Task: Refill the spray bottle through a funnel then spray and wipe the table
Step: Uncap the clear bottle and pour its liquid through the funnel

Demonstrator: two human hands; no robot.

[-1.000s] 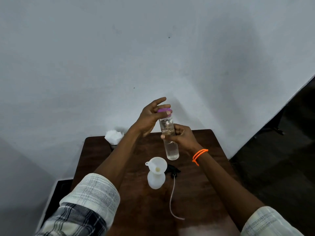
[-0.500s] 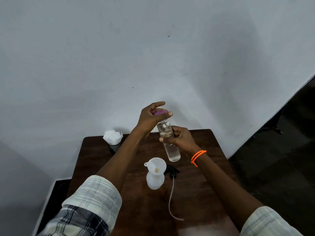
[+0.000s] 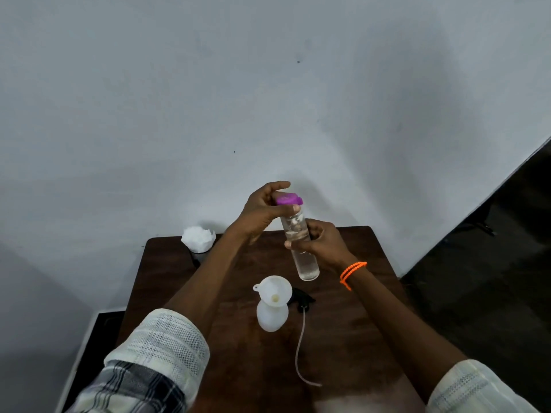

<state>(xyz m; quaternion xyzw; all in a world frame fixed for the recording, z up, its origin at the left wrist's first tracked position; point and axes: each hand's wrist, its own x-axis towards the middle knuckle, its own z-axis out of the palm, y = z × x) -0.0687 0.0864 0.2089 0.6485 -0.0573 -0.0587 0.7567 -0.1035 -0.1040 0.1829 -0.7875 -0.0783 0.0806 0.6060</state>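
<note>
Right hand clamps clear water-filled plastic bottle mid-body; left hand pinches its purple cap, maybe loosened. White funnel sits in white spray bottle mid-table.

Rolled pale plaid sleeves; orange beaded bracelet on right wrist.

Against a plain pale wall marked with a few small dark specks, with dark floor off to the right, a black base low at the left, an orange beaded bracelet and white-and-plaid rolled sleeves.
</note>
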